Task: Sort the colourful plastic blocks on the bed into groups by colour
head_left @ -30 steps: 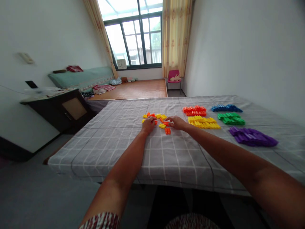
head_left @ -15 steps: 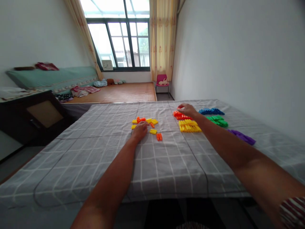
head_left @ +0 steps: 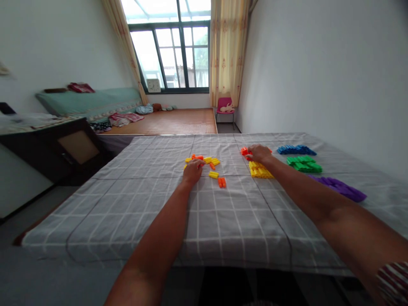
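The small orange and yellow pieces look like moulded plastic: probably light, stiff, a little slippery and hard to break. Each seems best pinched across its long sides with thumb and forefinger; the stacked ones might slide if pressed from above.

The right hand point(head_left: 259, 153) is over the orange pile point(head_left: 245, 151), fingers bent downward and seemingly touching it. Whether they are apart or clamped on a piece, I cannot tell. The left hand point(head_left: 193, 171) rests at the near edge of the loose cluster point(head_left: 208, 160) of orange and yellow, its fingers partly curled; their grip is hidden too.

Nearer on the cloth-covered tabletop point(head_left: 223, 225) lie a yellow piece point(head_left: 213, 175) and an orange pair point(head_left: 222, 182), side by side. The yellow pile point(head_left: 259, 171) sits just in front of the orange pile, with blue point(head_left: 296, 149), green point(head_left: 304, 164) and purple point(head_left: 341, 188) piles to the right.
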{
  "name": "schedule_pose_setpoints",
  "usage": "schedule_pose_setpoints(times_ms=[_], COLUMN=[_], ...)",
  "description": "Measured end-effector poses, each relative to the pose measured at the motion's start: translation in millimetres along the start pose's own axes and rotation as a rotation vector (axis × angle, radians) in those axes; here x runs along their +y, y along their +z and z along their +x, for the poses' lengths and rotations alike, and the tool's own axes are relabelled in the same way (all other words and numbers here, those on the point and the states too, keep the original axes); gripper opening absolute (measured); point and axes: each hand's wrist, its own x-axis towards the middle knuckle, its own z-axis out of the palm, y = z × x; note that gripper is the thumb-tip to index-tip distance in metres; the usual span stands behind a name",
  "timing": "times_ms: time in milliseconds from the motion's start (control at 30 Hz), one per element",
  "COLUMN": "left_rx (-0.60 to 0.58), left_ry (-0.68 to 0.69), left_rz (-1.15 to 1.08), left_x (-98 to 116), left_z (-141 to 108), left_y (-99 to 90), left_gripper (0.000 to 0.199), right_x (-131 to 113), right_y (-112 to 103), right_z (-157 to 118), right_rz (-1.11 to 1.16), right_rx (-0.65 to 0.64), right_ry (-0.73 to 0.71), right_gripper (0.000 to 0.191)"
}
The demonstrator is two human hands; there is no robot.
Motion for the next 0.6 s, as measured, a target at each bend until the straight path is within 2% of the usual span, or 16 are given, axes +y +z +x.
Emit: schedule_pose_setpoints(times_ms=[133,200,267,367,433,533,600], left_rx=[0.199,0.282,0.304,0.186,0.070,-0.043,-0.057], left_ry=[-0.120,-0.204,-0.303,-0.379,-0.340,-0.253,-0.221], left_rz=[0.029,0.030,0.037,0.039,0.022,-0.035,-0.086], left_x=[-5.3,-11.8,-19.3,-28.3,-31.0,-30.8,-29.6], left_z=[3.8,5.8,6.6,5.3,3.6,2.0,2.2], left_y=[-9.6,-13.7,-15.7,-12.7,-7.5,-0.3,0.8], left_gripper=[0.037,0.041,0.045,0.049,0.050,0.047,0.048], right_x=[-19.2,-43.6,-75.4,-125.5,-153.3,-180.9,-190.2], right_y=[-9.5,-15.3,-21.0,-27.4,-29.0,-27.2,-24.9], right_z=[-2.2,-2.6,-2.6,-0.5,3.1,10.9,15.8], right_rz=[0.041,0.139,0.236,0.342,0.397,0.469,0.508], right_rx=[0.100,0.134,0.143,0.140,0.126,0.089,0.068], right_ry=[-0.048,-0.166,-0.307,-0.469,-0.532,-0.594,-0.636], right_gripper=[0.034,0.029,0.024,0.025,0.034,0.049,0.053])
